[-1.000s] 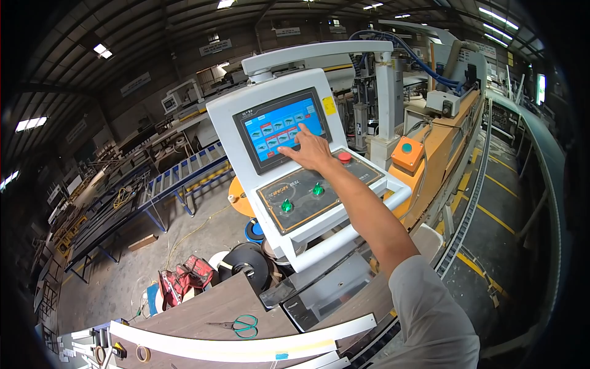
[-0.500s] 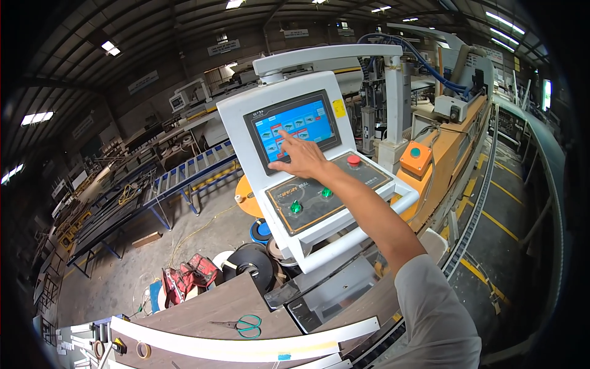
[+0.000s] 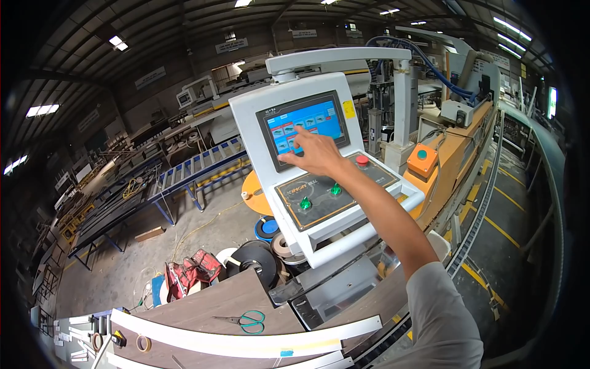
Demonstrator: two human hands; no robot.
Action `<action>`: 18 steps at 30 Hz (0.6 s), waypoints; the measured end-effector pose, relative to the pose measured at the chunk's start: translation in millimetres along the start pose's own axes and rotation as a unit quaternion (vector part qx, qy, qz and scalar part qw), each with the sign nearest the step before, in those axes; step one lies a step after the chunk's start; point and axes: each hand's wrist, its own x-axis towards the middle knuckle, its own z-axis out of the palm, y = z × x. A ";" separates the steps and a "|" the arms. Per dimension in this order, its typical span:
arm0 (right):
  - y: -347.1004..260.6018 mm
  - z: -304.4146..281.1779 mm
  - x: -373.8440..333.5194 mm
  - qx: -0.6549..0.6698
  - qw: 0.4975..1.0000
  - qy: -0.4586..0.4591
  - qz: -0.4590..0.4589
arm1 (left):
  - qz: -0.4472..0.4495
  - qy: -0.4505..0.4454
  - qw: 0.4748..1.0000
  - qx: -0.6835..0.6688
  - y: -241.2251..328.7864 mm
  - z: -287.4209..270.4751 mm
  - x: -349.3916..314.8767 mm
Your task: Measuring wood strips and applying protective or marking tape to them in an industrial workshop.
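Observation:
My right hand [image 3: 318, 154] reaches over a machine's control panel with its index finger stretched toward a blue touchscreen [image 3: 332, 125]. The thumb is spread out and the palm holds nothing. The fingertip overlaps the icons on the screen; whether it touches the glass I cannot tell. Below the screen, the white-framed control console [image 3: 384, 224] carries a green knob [image 3: 305, 203], a second green knob [image 3: 335, 189] partly behind my wrist, and a red push button [image 3: 362, 160]. My left hand is out of sight.
In front lies a brown board [image 3: 209, 310] with scissors [image 3: 251, 321], white strips [image 3: 203, 335] and a tape roll [image 3: 143, 343]. Rolls of edging [image 3: 255, 261] and a red bag [image 3: 190, 273] are on the floor. A roller conveyor [image 3: 200, 166] stands left, an orange switch box [image 3: 423, 161] right.
The view has shifted, so the panel sits a little farther right in the picture. My right hand stays at the touchscreen, its index finger still stretched out toward the icons.

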 end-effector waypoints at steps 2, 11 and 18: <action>0.9 -25.5 -30.4 0.021 0.999 0.003 0.027 | -0.003 -0.014 1.000 -0.016 4.3 -4.6 1.9; -10.5 -5.1 -278.0 0.170 0.930 0.319 -0.073 | 0.144 0.023 0.988 0.046 -19.3 15.3 3.8; -84.5 111.0 -456.8 0.223 0.966 -0.022 0.126 | 0.222 -0.053 0.974 0.002 -35.1 12.9 11.9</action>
